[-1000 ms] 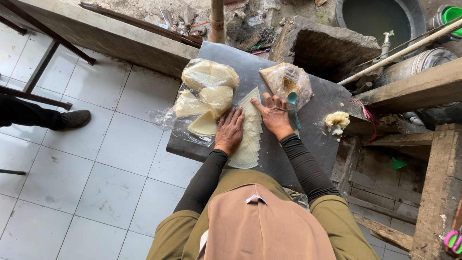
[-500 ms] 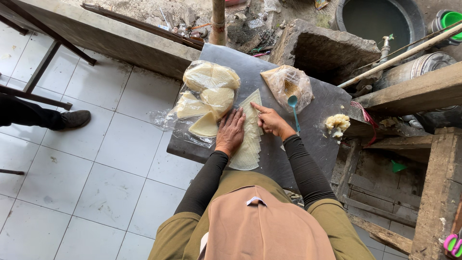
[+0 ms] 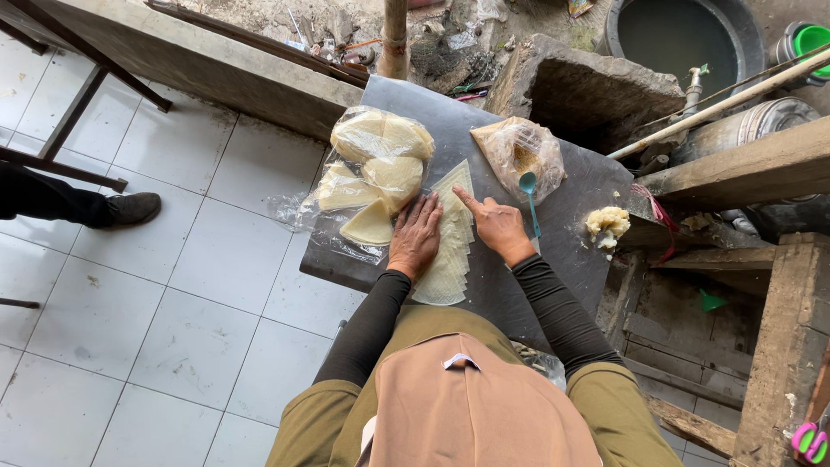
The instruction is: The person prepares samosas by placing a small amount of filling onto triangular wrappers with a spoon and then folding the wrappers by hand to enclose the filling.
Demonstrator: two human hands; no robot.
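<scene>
A row of thin pale triangular wrappers (image 3: 450,251) lies overlapped on a grey metal table (image 3: 571,195). My left hand (image 3: 415,235) presses flat on the row's left side, fingers together. My right hand (image 3: 494,223) rests at the row's right edge with the index finger pointing onto the wrappers and the other fingers curled; it holds nothing. To the left, clear plastic bags (image 3: 373,169) hold stacks of round and triangular pale sheets.
A plastic bag of crumbly filling (image 3: 519,149) with a teal spoon (image 3: 529,197) sits right of my hands. A lump of yellowish filling (image 3: 605,223) lies near the table's right edge. Another person's shoe (image 3: 130,207) stands on the white floor tiles at left.
My right hand has come down from an open, lifted spread onto the wrappers and now points with its index finger. My left hand stays pressed on the row.
</scene>
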